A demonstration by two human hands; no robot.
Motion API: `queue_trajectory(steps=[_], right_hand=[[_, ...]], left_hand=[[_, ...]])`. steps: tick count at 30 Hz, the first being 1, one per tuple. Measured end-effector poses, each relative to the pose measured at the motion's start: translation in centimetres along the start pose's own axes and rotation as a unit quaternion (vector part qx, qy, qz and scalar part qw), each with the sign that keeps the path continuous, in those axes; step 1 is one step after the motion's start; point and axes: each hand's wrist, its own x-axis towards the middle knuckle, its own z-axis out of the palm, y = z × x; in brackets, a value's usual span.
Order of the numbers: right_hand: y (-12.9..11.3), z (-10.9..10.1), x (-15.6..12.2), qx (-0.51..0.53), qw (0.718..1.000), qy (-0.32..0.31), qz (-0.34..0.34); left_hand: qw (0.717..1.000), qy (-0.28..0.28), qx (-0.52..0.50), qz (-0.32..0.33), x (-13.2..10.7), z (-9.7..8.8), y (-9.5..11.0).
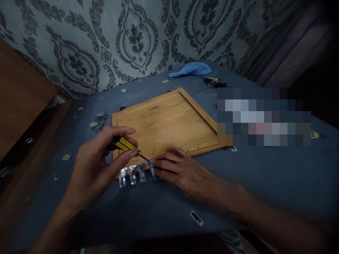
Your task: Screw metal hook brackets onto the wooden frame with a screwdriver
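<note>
A wooden panel with a raised frame (pixel 169 121) lies on a blue-covered table (pixel 238 183). Along its near edge sits a metal rail of several hooks (pixel 136 173). My left hand (pixel 99 158) is closed around a yellow-and-black screwdriver (pixel 124 144), whose tip rests at the right end of the hook rail. My right hand (pixel 177 165) lies beside that end, fingers pressed together at the rail where the tip meets it.
A blue cloth (pixel 190 68) lies at the table's far edge, with a dark small tool (pixel 214 83) near it. More metal hooks (pixel 99 120) lie left of the panel. A wooden cabinet (pixel 21 95) stands at the left. A patterned wall rises behind.
</note>
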Motion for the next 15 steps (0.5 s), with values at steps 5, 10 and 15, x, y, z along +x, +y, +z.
queue_trajectory(steps=[5, 10, 15], right_hand=[[0.02, -0.01, 0.0, 0.0, 1.0, -0.001, -0.003], [-0.01, -0.03, 0.05, -0.002, 1.0, 0.005, -0.004], [-0.02, -0.01, 0.07, -0.003, 1.0, 0.019, -0.008]], left_hand=[[1.0, -0.017, 0.011, -0.004, -0.13, 0.24, -0.19], [0.999, -0.031, 0.036, 0.001, -0.2, 0.2, -0.25], [0.997, -0.032, 0.073, 0.012, -0.22, 0.35, -0.11]])
